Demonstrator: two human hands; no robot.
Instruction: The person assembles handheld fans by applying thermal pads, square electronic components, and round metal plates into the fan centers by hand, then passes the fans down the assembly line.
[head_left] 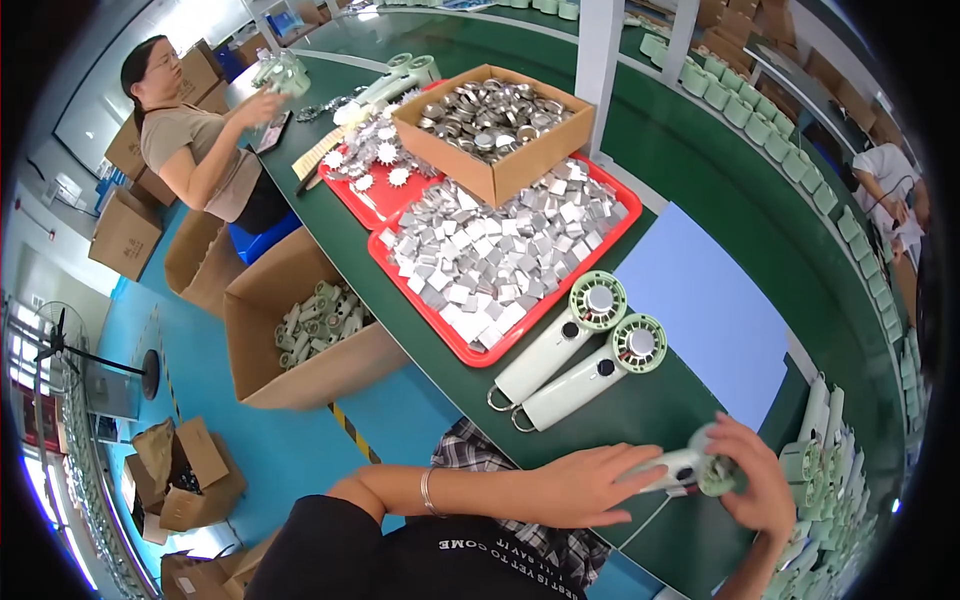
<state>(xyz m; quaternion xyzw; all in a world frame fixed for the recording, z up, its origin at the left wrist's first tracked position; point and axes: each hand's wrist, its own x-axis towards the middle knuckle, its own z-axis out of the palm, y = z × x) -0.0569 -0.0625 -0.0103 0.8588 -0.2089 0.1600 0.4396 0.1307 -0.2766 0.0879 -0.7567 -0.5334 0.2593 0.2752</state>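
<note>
Head view shows a white-and-pale-green plastic handheld fan [684, 464] over the dark green counter [640, 415], the left hand [590, 486] grasping its handle, the right hand [762, 482] curled around its round head; probably light, stiff and slick, it likely suits holding by the handle.

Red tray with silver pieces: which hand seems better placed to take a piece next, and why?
Probably the left hand: it lies nearer the red tray, its fingers extended, while the right hand curls around the head of a handheld fan.
</note>
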